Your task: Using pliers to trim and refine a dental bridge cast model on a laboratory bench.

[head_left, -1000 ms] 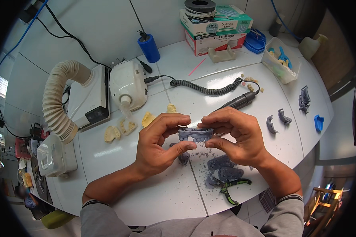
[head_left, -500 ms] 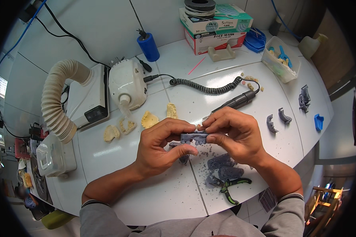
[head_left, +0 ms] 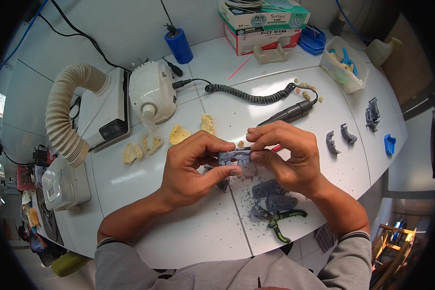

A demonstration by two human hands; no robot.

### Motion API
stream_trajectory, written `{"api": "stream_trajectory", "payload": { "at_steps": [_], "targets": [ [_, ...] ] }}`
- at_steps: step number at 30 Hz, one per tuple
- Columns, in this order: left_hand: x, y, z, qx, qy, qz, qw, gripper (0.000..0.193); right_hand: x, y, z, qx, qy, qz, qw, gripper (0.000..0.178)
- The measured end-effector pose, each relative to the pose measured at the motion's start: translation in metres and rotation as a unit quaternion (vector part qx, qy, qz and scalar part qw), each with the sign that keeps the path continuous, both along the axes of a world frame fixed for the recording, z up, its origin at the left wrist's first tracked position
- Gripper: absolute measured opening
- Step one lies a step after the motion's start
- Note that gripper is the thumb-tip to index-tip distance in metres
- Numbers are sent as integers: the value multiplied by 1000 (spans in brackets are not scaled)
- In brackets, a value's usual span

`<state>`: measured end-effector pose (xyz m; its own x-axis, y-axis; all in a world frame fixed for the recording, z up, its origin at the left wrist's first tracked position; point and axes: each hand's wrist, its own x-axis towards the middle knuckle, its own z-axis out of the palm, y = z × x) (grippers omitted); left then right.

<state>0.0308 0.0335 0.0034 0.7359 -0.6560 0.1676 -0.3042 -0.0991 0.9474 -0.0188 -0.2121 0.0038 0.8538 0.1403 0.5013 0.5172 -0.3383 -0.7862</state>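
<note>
A grey dental model [head_left: 234, 157] with a row of teeth along its lower edge is held above the table in front of me. My left hand [head_left: 191, 164] grips its left end between thumb and fingers. At the other end, the thumb and fingertips of my right hand [head_left: 290, 157] pinch it. A thin red stick [head_left: 277, 148] shows behind the right hand; I cannot tell whether it is held. Below lie several grey model pieces [head_left: 281, 203] among scattered grey crumbs. Green-and-black pliers [head_left: 278, 223] rest against those pieces. Another grey piece [head_left: 222, 184] is partly hidden by my left hand.
Yellow plaster models [head_left: 179, 134] lie beyond my left hand. A black handpiece [head_left: 287, 114] runs by coiled cord to a white control box [head_left: 153, 92]. A ribbed hose [head_left: 63, 106] stands left. Grey arches [head_left: 331, 143], a blue tray [head_left: 389, 144] and a plastic tub [head_left: 343, 67] sit right.
The model has tilted slightly and shows more of its face. My right fingers have shifted along its end, and the red stick has come into sight. The whole view has moved a little.
</note>
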Motion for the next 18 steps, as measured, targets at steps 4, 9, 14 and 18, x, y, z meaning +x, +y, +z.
{"api": "stream_trajectory", "payload": {
  "at_steps": [4,9,14,18],
  "targets": [
    [12,6,4,-76,0,-8,997,37,9,-28,19,-49,-32,0,998,10],
    [17,18,17,-113,-41,6,993,36,5,-28,27,4,3,-102,995,5],
    [8,28,3,-101,-98,-6,990,36,-6,-49,45,-196,-3,-75,978,16],
    [-8,34,-4,-125,-56,-9,991,37,-55,-42,57,-299,71,-9,952,35]
  ]
}}
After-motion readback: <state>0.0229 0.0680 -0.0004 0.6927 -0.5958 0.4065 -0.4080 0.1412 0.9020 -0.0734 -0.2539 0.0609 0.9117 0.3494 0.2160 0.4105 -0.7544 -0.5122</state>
